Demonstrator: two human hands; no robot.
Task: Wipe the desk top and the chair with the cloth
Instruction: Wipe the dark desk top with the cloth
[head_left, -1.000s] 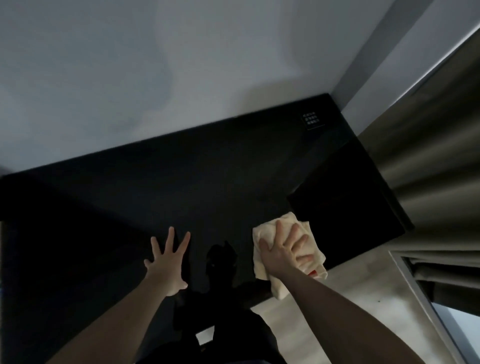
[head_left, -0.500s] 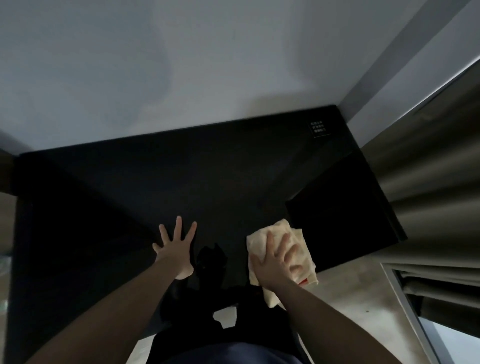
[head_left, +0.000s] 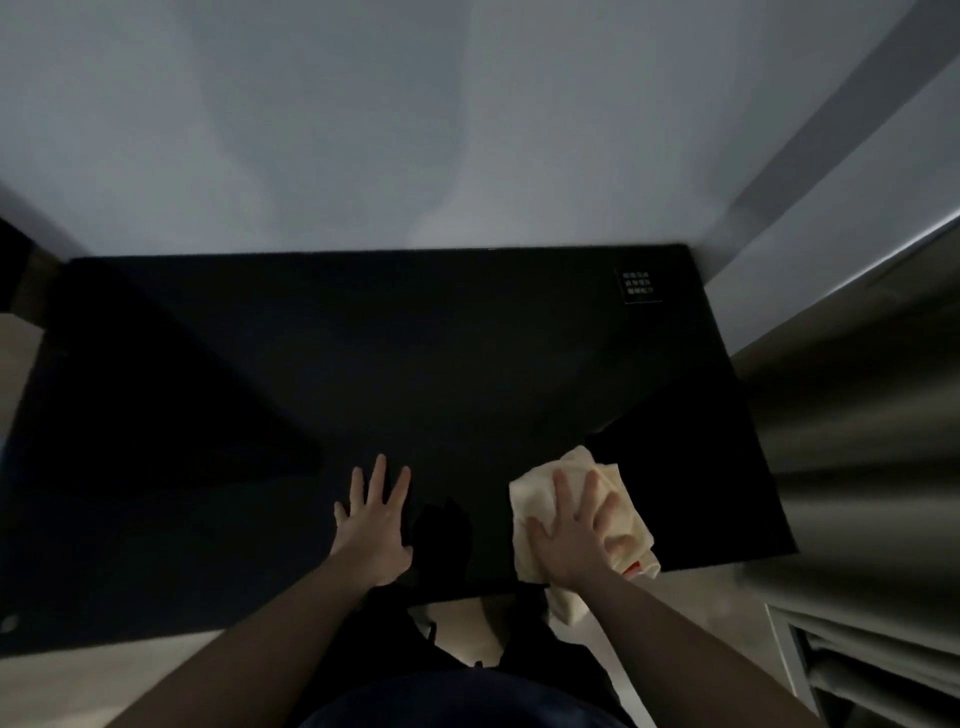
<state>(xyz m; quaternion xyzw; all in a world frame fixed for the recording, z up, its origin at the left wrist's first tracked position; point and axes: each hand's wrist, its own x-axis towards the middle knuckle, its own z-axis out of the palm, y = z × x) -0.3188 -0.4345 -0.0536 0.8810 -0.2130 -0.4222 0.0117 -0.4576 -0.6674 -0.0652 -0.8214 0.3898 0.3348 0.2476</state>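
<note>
I have my right hand (head_left: 574, 530) spread flat on the cloth (head_left: 535, 499), fingers splayed and pressing it down against the desk (head_left: 363, 364) rather than pinching it, so this grip is open-palmed, bearing on the cloth, not closed round it. The cloth lies directly under that grip, bunched, with folds showing ahead of the fingertips and to the outer side, and a tail hanging off the near desk edge just behind my wrist. My left hand (head_left: 376, 519) is flat on bare desk, fingers apart, holding nothing; I judge it is only bracing.

What the next stroke turns on: nearly all the unwiped-looking dark top lies ahead of and to the left of the right grip, its long axis running left to right across me. The right hand sits at the near right corner, so I would sweep away from me, then leftward. The left hand stands in that leftward path and would need lifting. I cannot see the chair, so I take that part as not yet done.
</note>
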